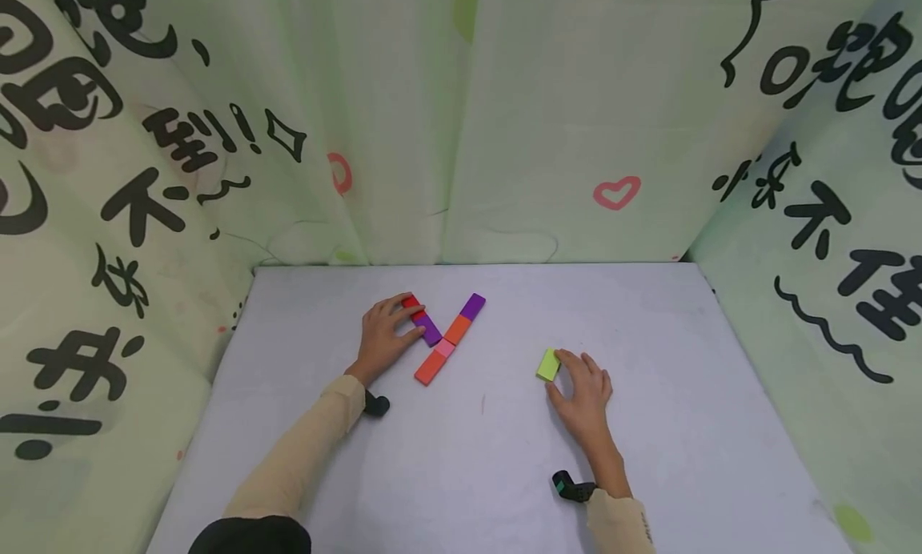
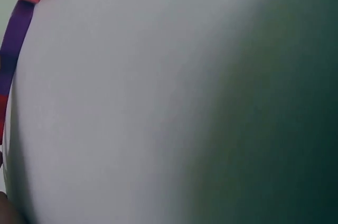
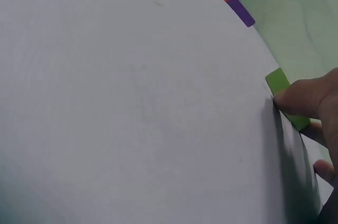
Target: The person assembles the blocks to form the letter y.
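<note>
Small coloured blocks form a Y on the table. Its left branch has a purple block (image 1: pixel 430 333) and a red block (image 1: pixel 410 301); its right branch has an orange block (image 1: pixel 457 330) and another purple block (image 1: pixel 472 306). A pink block (image 1: pixel 445 347) and an orange-red block (image 1: pixel 430 367) make the stem. My left hand (image 1: pixel 384 338) pinches the red block at the left branch's outer end, the thumb close to the purple one. Farther right, my right hand (image 1: pixel 585 398) holds a lime-green block (image 1: pixel 548 365) between thumb and fingers, seen also in the right wrist view.
A white cloth covers the table (image 1: pixel 497 474). Patterned curtains (image 1: pixel 562 122) hang behind and on both sides. Black wrist devices (image 1: pixel 376 404) sit at both wrists.
</note>
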`<state>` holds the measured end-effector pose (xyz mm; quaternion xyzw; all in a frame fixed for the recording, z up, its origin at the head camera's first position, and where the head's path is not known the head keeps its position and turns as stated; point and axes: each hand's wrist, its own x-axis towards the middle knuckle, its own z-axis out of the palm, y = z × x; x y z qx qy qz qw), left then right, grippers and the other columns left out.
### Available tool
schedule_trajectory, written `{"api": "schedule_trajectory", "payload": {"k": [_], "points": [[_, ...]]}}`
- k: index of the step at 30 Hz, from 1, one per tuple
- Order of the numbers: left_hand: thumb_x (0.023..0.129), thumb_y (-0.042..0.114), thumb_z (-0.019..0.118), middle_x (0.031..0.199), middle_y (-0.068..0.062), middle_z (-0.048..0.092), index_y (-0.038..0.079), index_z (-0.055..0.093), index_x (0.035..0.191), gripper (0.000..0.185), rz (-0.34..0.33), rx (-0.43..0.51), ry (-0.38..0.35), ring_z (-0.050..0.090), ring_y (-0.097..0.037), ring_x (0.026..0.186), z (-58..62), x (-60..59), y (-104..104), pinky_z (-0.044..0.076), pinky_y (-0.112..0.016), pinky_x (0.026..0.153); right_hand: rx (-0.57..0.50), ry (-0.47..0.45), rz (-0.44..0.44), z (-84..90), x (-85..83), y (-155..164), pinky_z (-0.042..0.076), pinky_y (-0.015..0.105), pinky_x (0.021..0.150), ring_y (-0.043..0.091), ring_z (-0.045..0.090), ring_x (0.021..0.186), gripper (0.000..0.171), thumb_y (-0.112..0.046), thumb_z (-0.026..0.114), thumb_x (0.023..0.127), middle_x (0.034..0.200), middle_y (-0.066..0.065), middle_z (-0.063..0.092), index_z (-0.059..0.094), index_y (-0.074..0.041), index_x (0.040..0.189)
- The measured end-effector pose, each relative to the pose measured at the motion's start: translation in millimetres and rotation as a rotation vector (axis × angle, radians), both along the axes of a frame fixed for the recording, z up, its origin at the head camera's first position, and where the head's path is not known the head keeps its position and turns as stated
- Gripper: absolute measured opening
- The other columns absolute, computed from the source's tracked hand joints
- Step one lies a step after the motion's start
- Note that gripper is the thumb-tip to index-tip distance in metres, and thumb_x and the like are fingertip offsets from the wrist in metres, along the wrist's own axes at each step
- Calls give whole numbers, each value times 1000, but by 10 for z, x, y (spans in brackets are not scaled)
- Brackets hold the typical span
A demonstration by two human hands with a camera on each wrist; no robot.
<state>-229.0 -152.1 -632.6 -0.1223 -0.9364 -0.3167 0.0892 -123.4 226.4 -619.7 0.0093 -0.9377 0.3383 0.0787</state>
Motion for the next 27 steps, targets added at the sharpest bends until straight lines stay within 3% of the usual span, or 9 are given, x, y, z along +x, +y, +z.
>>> {"api": "schedule_trajectory", "payload": {"k": [14, 27], "points": [[96, 42, 75, 159, -6, 50, 26, 68, 139, 47, 6, -22, -35, 43, -35, 146, 39, -9, 60, 28, -64, 120, -120, 132, 27, -36, 67, -174, 14, 76, 117, 44, 47, 140, 60, -5, 81, 87, 149, 21, 59, 61, -5, 144], [95, 41, 75, 158, -7, 51, 25, 70, 138, 45, 14, -17, -33, 43, -35, 146, 55, 5, 36, 30, -64, 119, -177, 281, 171, -5, 143, -552, 41, 59, 102, 45, 62, 124, 60, -5, 87, 80, 141, 21, 66, 67, 0, 136]]}}
